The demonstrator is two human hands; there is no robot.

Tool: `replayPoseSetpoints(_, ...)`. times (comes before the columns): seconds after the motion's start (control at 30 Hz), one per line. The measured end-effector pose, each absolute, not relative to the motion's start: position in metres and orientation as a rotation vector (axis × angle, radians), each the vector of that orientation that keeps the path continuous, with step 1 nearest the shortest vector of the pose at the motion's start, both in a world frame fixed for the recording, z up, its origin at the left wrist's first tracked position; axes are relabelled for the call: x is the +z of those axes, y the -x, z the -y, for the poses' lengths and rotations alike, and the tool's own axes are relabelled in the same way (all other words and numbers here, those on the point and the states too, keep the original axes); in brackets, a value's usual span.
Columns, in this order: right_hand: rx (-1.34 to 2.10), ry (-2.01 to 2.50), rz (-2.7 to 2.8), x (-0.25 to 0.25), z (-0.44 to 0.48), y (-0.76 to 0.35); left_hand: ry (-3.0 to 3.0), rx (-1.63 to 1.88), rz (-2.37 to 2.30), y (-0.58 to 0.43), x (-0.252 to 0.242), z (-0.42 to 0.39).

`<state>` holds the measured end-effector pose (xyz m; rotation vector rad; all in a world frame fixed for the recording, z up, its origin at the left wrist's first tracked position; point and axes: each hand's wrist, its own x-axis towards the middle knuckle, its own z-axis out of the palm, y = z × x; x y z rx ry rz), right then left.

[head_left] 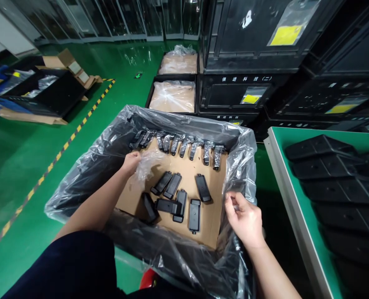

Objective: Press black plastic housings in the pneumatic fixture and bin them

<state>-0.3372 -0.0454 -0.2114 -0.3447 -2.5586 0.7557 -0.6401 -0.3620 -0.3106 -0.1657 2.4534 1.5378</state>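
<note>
A black crate lined with a clear plastic bag point(87, 166) stands in front of me. On the cardboard sheet point(209, 224) inside it lie several loose black plastic parts point(194, 215), and a row of bagged black parts point(184, 145) runs along the far wall. My left hand point(131, 162) reaches into the crate and pinches a crumpled small clear bag point(148, 162). My right hand point(245, 218) grips the bag liner's edge at the crate's right rim, fingers closed on the film.
A green-topped table point(296, 137) at the right carries stacked black trays point(328, 166). Tall black crates point(249, 50) stand behind. Two open crates with bagged brown contents point(173, 96) sit on the green floor. Flattened cardboard and black trays point(47, 91) lie at far left beyond a yellow-black floor line.
</note>
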Motion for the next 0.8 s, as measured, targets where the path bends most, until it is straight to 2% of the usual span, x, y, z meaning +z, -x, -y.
replayPoseSetpoints(0.17, 0.767, 0.329, 2.554, -0.211, 0.044, 0.337, 0.21, 1.248, -2.696, 0.649, -0.323, 0.359)
replayPoseSetpoints(0.43, 0.773, 0.325, 2.554, -0.21, 0.044, 0.336, 0.22, 0.595, -3.007, 0.687, -0.323, 0.389)
replayPoseSetpoints(0.63, 0.807, 0.358, 2.557, -0.212, 0.043, 0.335, 0.152, 0.285, -2.966, 0.721, -0.322, 0.381)
replayPoseSetpoints(0.8, 0.825, 0.35, 2.541, -0.21, 0.043, 0.338, 0.133, 0.182, -2.915, 0.724, -0.328, 0.371)
